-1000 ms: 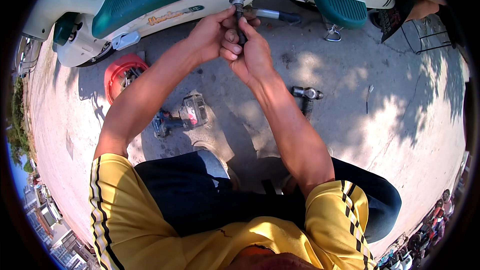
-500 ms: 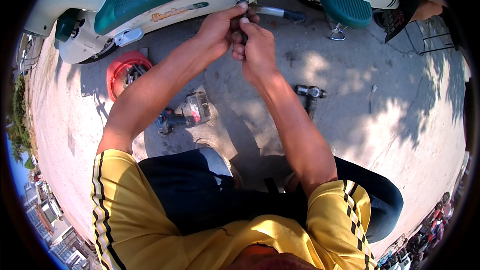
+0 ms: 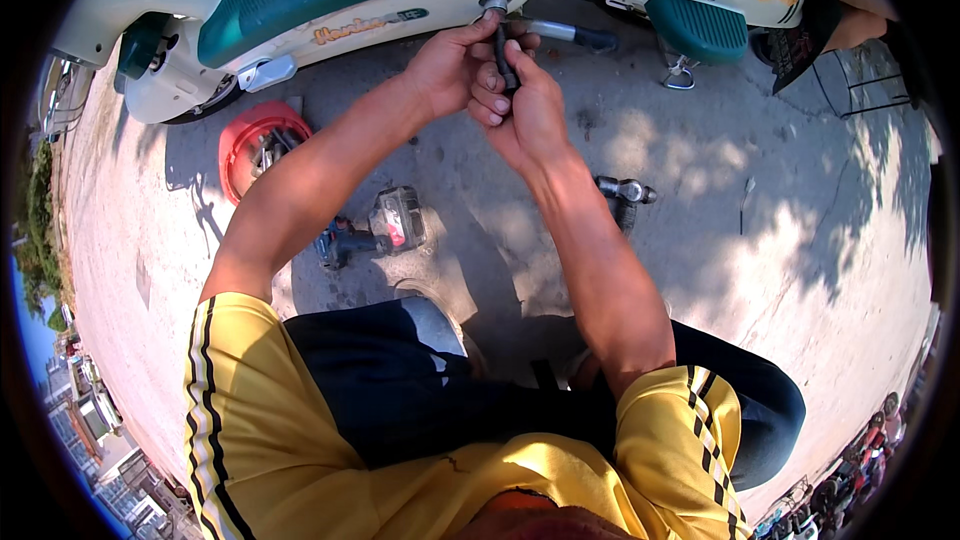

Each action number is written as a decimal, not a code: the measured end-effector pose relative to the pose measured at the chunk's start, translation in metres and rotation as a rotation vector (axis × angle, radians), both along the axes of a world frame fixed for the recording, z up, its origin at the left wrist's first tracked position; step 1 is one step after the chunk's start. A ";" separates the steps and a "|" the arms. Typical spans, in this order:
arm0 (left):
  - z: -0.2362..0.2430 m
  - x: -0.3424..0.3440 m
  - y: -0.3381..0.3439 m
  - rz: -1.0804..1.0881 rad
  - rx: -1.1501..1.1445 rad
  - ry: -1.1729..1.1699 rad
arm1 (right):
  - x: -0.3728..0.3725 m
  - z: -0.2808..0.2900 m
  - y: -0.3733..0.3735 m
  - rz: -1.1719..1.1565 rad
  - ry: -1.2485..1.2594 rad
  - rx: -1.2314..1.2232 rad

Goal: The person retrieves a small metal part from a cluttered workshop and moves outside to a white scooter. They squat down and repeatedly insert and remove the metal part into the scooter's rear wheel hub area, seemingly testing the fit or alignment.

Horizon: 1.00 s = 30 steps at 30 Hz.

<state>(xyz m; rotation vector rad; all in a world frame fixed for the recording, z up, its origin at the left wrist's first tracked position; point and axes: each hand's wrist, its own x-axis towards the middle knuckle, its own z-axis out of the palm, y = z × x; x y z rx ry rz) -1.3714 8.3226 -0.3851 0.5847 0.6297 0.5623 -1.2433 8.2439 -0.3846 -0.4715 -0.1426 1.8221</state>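
Observation:
A slim, dark-handled tool (image 3: 502,48) runs from a round silver fitting (image 3: 495,2) in the lower side of a cream-and-green scooter (image 3: 450,12) down between my hands. Its exact kind is partly hidden by my fingers. My left hand (image 3: 447,72) is closed at the upper end, thumb and forefinger against the tool just below the fitting. Lower down, my right hand (image 3: 532,112) curls round the handle, with the thumb along its side and the handle's end against the fingers.
A red bowl-shaped container (image 3: 240,145) with metal pieces stands left of my left forearm. A cordless power tool (image 3: 370,230) lies between my arms, and a hammer (image 3: 628,190) right of my right forearm. At upper right another person's leg (image 3: 855,30) shows near the scooter's footrest (image 3: 697,28).
My right hand has shifted slightly right and its grip has loosened, so more of the dark handle shows. My left hand stays by the fitting. The whole view has shifted a little.

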 end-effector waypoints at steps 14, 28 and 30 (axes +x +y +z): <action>0.012 0.010 -0.007 0.085 -0.016 0.186 | -0.006 0.008 0.004 -0.088 -0.051 -0.045; -0.014 -0.012 0.010 -0.018 0.030 0.069 | -0.024 0.014 0.008 -0.095 -0.497 -0.037; -0.016 -0.009 0.010 0.012 0.054 0.075 | -0.028 0.005 0.011 -0.121 -0.532 -0.019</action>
